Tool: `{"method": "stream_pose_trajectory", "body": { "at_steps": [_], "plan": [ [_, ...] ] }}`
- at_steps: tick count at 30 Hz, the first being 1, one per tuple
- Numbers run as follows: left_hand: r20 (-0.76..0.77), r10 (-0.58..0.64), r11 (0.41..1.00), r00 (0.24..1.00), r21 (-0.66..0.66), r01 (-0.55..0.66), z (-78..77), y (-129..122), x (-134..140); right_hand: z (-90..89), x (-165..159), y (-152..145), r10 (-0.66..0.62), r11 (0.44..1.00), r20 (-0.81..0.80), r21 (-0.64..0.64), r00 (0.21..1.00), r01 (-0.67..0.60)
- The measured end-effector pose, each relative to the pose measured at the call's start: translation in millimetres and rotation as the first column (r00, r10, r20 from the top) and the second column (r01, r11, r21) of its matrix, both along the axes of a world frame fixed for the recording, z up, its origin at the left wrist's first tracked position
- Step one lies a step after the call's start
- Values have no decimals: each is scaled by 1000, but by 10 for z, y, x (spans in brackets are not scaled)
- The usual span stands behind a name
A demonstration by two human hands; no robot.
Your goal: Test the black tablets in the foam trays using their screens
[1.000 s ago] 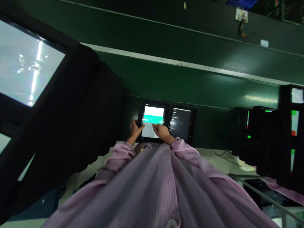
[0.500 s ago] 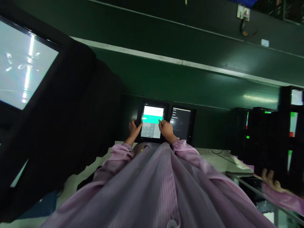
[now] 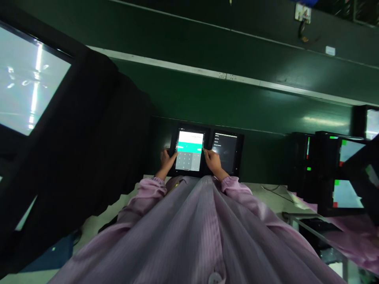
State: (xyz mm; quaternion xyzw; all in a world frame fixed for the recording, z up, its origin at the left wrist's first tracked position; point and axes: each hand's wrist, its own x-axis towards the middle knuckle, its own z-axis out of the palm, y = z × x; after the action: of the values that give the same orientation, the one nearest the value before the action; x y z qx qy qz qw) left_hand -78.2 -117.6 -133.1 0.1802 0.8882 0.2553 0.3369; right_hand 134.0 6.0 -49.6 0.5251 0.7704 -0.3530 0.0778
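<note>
A tablet (image 3: 184, 161) with a lit calculator keypad, a green band and a white top field lies before me. My left hand (image 3: 166, 162) grips its left edge, the thumb along the front of the frame. My right hand (image 3: 213, 161) is over its right edge, a finger stretched toward the screen's side and the other fingers bent; it holds nothing I can see. Partly behind that hand, a second tablet (image 3: 226, 148) shows a dark screen with a list of small white text lines.
A large bright screen (image 3: 28, 79) in a black housing stands at the left, with black cloth (image 3: 118, 118) beside it. On the right are several devices with lit screens (image 3: 348, 193). Another person's pink sleeve (image 3: 352, 236) reaches in there. A pale strip (image 3: 177, 67) crosses the green bench (image 3: 237, 102).
My right hand has drawn back rightward from the green band to the tablet's edge. My left hand stays put. At the right, the co-worker's arm has moved and a dark device now shows there.
</note>
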Motion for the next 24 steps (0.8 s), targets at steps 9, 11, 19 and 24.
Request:
{"method": "stream_pose_trajectory", "body": {
  "at_steps": [9, 11, 19, 24],
  "plan": [
    [44, 36, 999, 998, 0, -36, 62, 25, -38, -54, 703, -200, -193, 981, -119, 11, 974, 195],
    [55, 47, 999, 997, -7, -47, 76, 41, -55, -87, 790, -234, -217, 975, -147, 12, 965, 221],
    [60, 98, 995, 993, -5, -98, 19, 326, -194, -209, 892, -258, -240, 967, -226, 27, 944, 252],
    [50, 106, 994, 993, 20, -107, -22, 627, -293, -209, 912, -250, -230, 966, -235, 61, 944, 251]
  ]
}}
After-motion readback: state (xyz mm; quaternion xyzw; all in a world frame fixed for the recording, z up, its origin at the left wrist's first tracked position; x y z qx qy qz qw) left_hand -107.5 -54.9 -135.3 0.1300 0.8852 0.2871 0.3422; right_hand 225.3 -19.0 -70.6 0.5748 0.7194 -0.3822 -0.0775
